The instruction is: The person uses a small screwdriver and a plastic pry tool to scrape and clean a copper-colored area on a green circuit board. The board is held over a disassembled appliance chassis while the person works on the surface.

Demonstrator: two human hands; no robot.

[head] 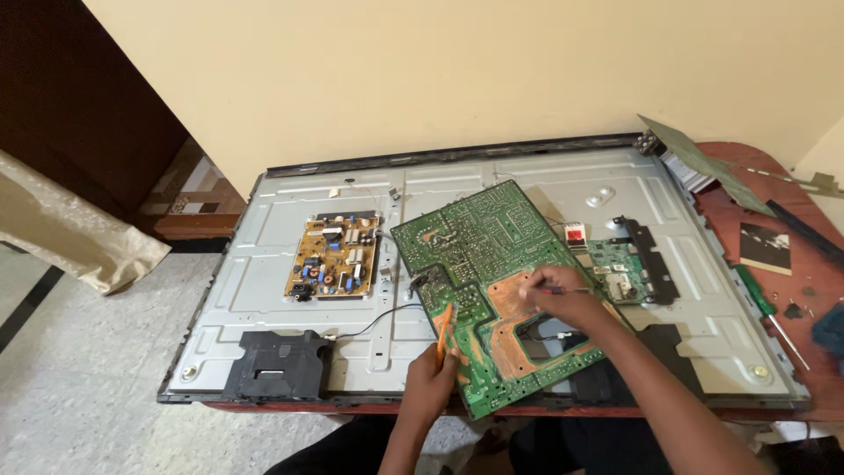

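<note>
Left hand (431, 387) grips an orange tool (444, 332), right hand (563, 297) pinches a thin tool on the green board (479, 264); red desk (747, 229), grey floor (79, 369), cream wall (440, 70)

Large circuit board (492, 281) lies on panel back (264, 290); power board (332, 257) to its left, small board (618, 271) right, screwdriver (765, 312) farther right.

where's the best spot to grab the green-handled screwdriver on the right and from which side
Probably the green handle, not the thin bare shaft that runs toward the near right. It lies flat on the red table beside the panel's right edge, clear of other things. Coming from above with fingers across the handle looks easiest. The right hand is nearer; the left hand holds an orange tool.
</note>
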